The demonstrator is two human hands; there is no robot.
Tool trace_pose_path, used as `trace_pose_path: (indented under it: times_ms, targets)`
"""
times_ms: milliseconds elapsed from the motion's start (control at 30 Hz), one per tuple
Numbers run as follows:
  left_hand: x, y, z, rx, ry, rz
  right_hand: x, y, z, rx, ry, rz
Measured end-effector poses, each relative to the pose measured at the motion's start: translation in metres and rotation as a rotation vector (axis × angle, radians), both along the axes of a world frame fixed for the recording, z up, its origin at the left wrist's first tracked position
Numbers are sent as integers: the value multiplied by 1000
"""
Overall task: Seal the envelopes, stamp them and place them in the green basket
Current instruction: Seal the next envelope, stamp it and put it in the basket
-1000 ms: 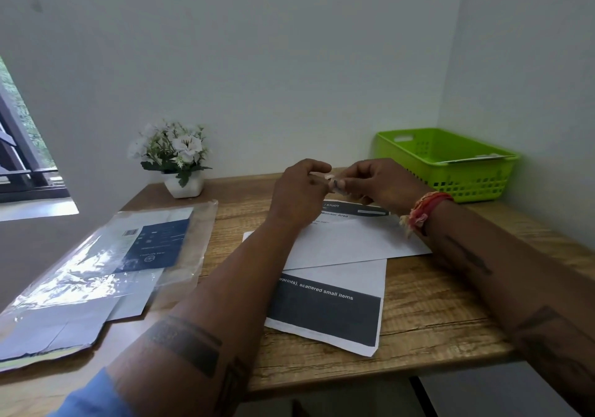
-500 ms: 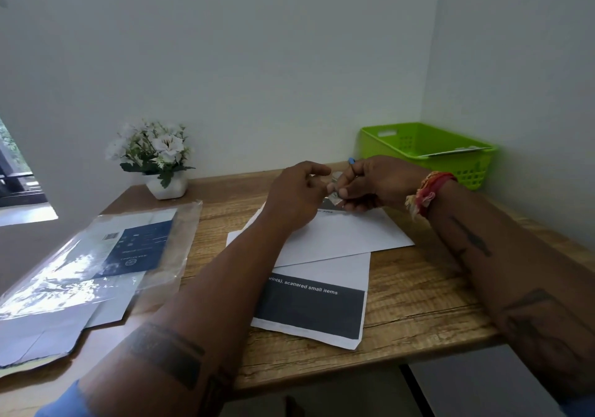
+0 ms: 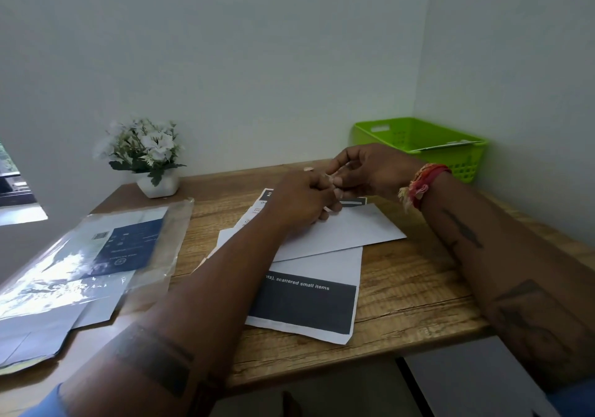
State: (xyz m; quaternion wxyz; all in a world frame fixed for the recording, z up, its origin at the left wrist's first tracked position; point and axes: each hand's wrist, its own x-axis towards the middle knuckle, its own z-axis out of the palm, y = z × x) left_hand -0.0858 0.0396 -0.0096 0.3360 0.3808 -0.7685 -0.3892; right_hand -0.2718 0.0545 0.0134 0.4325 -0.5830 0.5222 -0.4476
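Note:
A white envelope (image 3: 351, 229) lies flat in the middle of the wooden desk (image 3: 412, 291), on top of printed sheets. Just above its far edge my left hand (image 3: 299, 200) and my right hand (image 3: 373, 171) meet fingertip to fingertip. Both pinch a small pale stamp (image 3: 331, 180) between them, and most of it is hidden by the fingers. The green basket (image 3: 380, 136) stands at the back right corner against the wall, with one white envelope (image 3: 450, 144) resting across its rim.
A printed sheet with a dark band (image 3: 309, 307) lies under the envelope near the front edge. A clear plastic sleeve holding envelopes (image 3: 80, 265) covers the left of the desk. A white pot of flowers (image 3: 151, 159) stands at the back left.
Both hands have stayed together over the envelope's far edge and sunk slightly toward it. The blue tip seen by my right hand half a second ago is out of sight.

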Motion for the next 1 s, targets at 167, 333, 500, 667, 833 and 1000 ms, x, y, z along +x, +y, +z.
trace_pose_path:
  times_ms: [167, 333, 500, 667, 833, 1000]
  targets:
    - [-3, -4, -7, -37, -95, -24, -20, 5, 6, 104, 148, -18]
    - [-5, 1, -5, -219, -409, -67, -34, 8, 6, 246, 398, 34]
    - [-8, 2, -5, -286, -502, -85, -35, 5, 1, 264, 484, 30]
    - [-7, 3, -6, -287, -492, -88, -32, 7, 2, 256, 507, 48]
    - [-7, 2, -7, -288, -483, -86, -32, 9, 2, 253, 511, 73]
    - [-8, 3, -6, -287, -490, -87, -31, 11, -1, 201, 597, 80]
